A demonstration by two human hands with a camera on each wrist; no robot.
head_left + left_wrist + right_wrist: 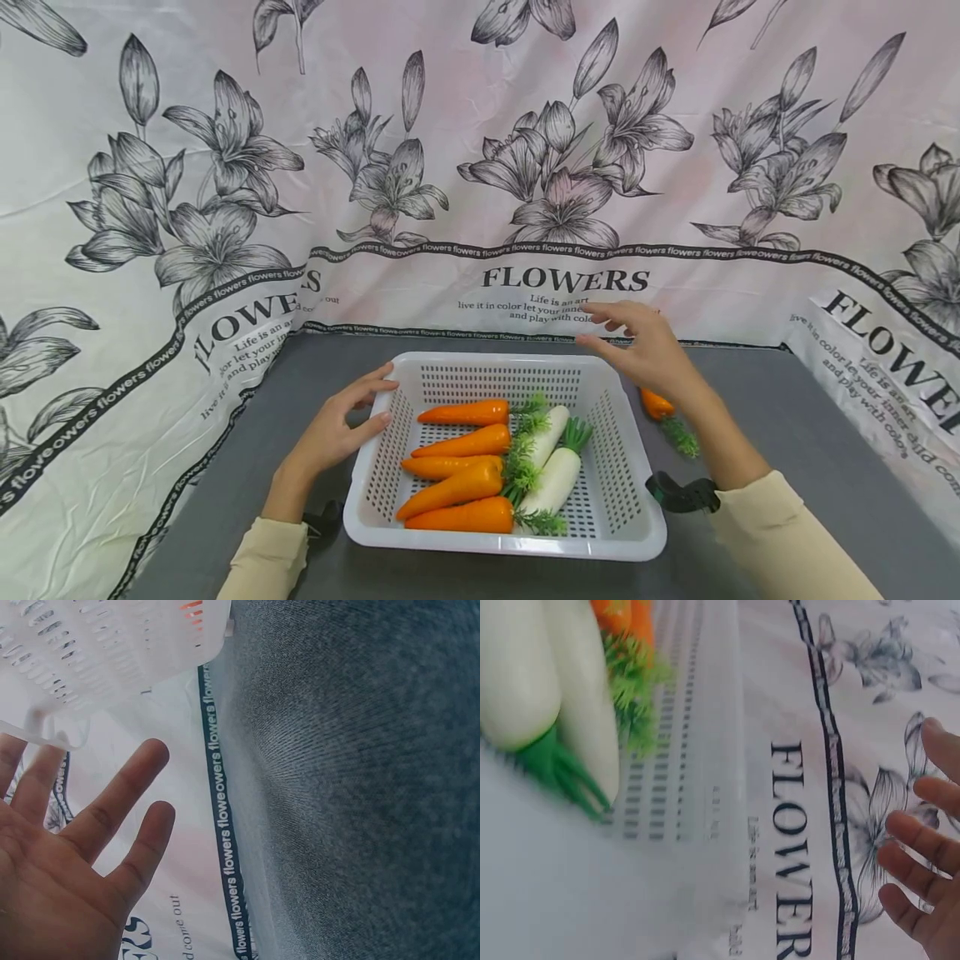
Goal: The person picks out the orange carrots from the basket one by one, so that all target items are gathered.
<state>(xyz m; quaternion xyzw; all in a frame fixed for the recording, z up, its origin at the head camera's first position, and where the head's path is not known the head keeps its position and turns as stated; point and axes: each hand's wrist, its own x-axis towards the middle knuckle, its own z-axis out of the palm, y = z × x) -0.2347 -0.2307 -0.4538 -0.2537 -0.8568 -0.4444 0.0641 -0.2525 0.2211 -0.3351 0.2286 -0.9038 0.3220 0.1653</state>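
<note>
A white plastic basket (502, 546) stands on the grey table and holds several orange carrots (461, 483) and two white radishes (555, 479) with green tops. My left hand (330, 429) rests at the basket's left rim, thumb and index tip over the edge; in the left wrist view its other fingers (120, 791) stretch out straight beside the wall. Above the basket's far right corner hovers my right hand (645, 342), fingers spread and holding nothing. Another carrot (657, 403) lies on the table right of the basket, partly hidden by my right forearm.
A white cloth (420, 292) printed with flowers and lettering hangs behind the grey table (750, 400) and along both sides. Black straps (682, 493) sit at my wrists. The basket's raised walls surround the vegetables.
</note>
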